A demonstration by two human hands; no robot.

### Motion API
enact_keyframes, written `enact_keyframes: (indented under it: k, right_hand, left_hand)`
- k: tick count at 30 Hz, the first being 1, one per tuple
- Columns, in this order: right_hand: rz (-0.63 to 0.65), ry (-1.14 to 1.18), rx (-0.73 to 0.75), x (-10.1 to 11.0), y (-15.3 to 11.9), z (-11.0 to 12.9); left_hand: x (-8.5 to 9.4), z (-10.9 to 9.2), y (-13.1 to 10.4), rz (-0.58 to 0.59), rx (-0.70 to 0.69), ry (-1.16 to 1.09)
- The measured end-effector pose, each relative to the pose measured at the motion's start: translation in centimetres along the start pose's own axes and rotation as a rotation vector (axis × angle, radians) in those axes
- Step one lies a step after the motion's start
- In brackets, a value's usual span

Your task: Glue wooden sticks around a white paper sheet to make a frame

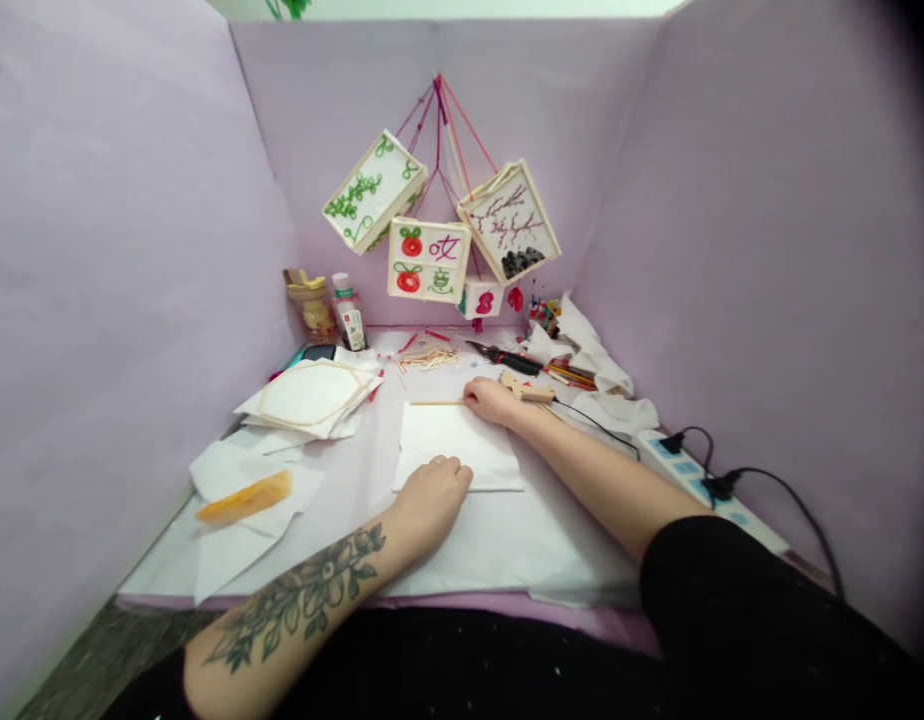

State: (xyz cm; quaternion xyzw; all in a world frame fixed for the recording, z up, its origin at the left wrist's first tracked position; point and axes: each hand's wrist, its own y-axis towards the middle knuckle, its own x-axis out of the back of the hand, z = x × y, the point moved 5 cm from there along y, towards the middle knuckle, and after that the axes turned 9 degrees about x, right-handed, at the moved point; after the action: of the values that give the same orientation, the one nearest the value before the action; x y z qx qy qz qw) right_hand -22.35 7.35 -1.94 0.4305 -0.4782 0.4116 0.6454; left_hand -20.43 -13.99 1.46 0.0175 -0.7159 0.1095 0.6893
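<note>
A squarish white sheet of paper point(462, 437) lies on the table in front of me. Along its far edge runs a thin wooden stick point(433, 403). My right hand point(492, 401) is closed at the right end of that stick, its fingertips bent down and partly hidden. Over the near edge of the paper rests my left hand point(436, 495), fingers curled together and pressing the sheet. A wooden-looking glue gun point(527, 389) with a black cord lies just beyond my right wrist.
Paper-covered frames point(306, 393) are stacked on the left, near a yellow strip point(244, 498). Loose sticks point(430, 358) and pliers point(507, 358) lie farther back. Painted lantern boxes point(430, 260) hang from cords. A power strip point(687, 466) with plugged cords sits right; purple panels enclose the table.
</note>
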Motion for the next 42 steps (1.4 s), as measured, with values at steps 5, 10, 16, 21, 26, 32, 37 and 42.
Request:
enact_keyframes:
  k: [5,10,16,21,26,32,37,42]
  right_hand:
    - [-0.005,-0.003,0.000,-0.2,-0.1,0.0]
    - [-0.037,0.033,-0.002,-0.1,0.0,0.4]
    - [-0.008,0.040,0.048,-0.5,0.0,1.0]
    - [-0.026,0.039,0.075,-0.5,-0.5,1.3]
    - [-0.010,0.040,0.081,-0.5,-0.5,1.3]
    - [0.003,0.036,0.081,-0.4,-0.4,1.4]
    - [0.006,0.024,0.062,-0.2,-0.6,1.5]
    - [0.008,0.001,0.040,-0.1,-0.6,1.6]
  left_hand:
    - [0.4,0.9,-0.4,-0.010,0.045,-0.005]
    - [-0.4,2.9,-1.2,-0.016,0.072,-0.002]
    - [-1.2,2.0,-2.1,0.009,0.029,0.041]
    - [-1.2,1.4,-2.7,0.013,-0.003,0.054]
    - [-0.5,0.5,-2.3,-0.086,-0.012,0.089]
    - [-0.9,-0.9,-1.1,-0.008,-0.053,0.088]
    - [-1.1,-0.9,-1.0,0.035,-0.026,0.085]
    - [-1.1,-0.8,-1.1,0.022,-0.024,0.064]
